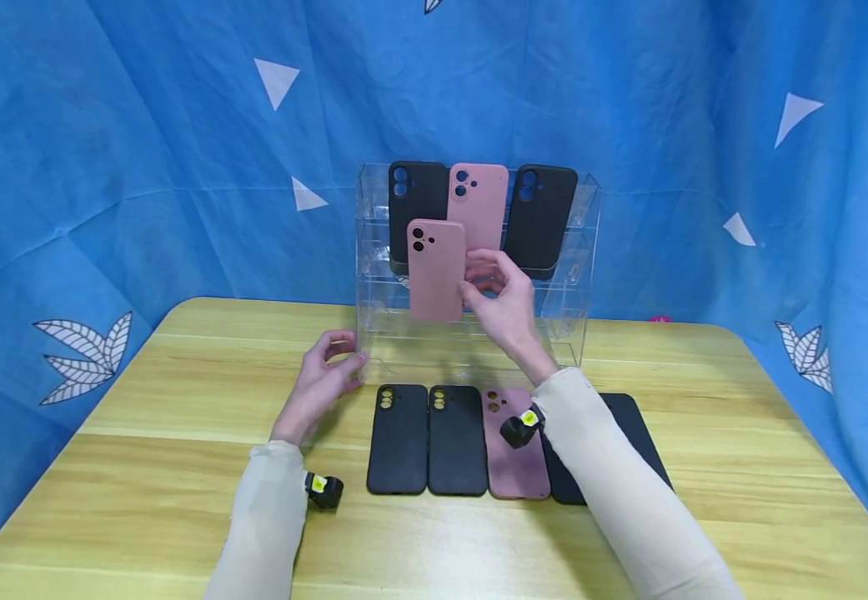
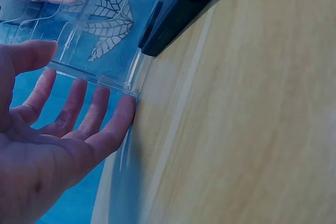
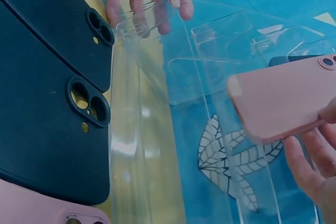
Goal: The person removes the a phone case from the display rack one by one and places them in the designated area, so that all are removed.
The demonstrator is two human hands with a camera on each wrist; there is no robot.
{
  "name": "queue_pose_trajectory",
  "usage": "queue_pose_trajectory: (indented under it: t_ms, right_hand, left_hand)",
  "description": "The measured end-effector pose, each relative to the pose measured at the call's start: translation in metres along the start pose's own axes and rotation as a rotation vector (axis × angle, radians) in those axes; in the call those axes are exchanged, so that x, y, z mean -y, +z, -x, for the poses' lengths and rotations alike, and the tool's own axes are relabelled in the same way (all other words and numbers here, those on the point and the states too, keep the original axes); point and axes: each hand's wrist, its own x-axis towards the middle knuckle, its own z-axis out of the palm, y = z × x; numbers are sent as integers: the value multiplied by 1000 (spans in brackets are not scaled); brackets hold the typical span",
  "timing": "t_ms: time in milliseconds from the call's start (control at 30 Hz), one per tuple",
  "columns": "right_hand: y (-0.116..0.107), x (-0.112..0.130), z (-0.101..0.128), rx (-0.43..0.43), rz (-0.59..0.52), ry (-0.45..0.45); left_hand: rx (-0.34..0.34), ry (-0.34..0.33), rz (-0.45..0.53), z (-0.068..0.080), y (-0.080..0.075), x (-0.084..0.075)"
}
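Note:
My right hand (image 1: 504,304) pinches a pink phone case (image 1: 436,271) by its right edge. The case is upright, camera cutouts at the top, in front of a clear tiered display stand (image 1: 471,350). In the right wrist view, the held case (image 3: 283,100) appears beside the stand's clear panels. My left hand (image 1: 324,375) touches the stand's lower left side; in the left wrist view its fingers (image 2: 102,103) look fairly straight and spread. On the upper tier lean a black case (image 1: 418,196), another pink case (image 1: 479,204) and a second black case (image 1: 542,217).
A row of cases lies before the stand: a black one (image 1: 398,442), another black one (image 1: 458,442), a pink one (image 1: 512,467) and a black one (image 1: 639,425) partly hidden by my right forearm. They lie on a wooden table (image 1: 163,500); a blue curtain (image 1: 178,125) hangs behind.

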Motion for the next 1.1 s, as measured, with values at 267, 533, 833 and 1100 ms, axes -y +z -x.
queue_pose_trajectory:
  t_ms: [267, 533, 833, 1100]
  right_hand:
    - [-7, 6, 0, -7, 33, -58]
    - [-16, 12, 3, 12, 22, -52]
    - [-26, 17, 11, 40, -2, -50]
    - [-35, 19, 19, 72, 5, -20]
  left_hand:
    - [0, -3, 1, 0, 0, -2]
    - [0, -5, 2, 0, 0, 0]
    - [-2, -11, 1, 1, 1, 0]
    - [3, -4, 8, 0, 1, 0]
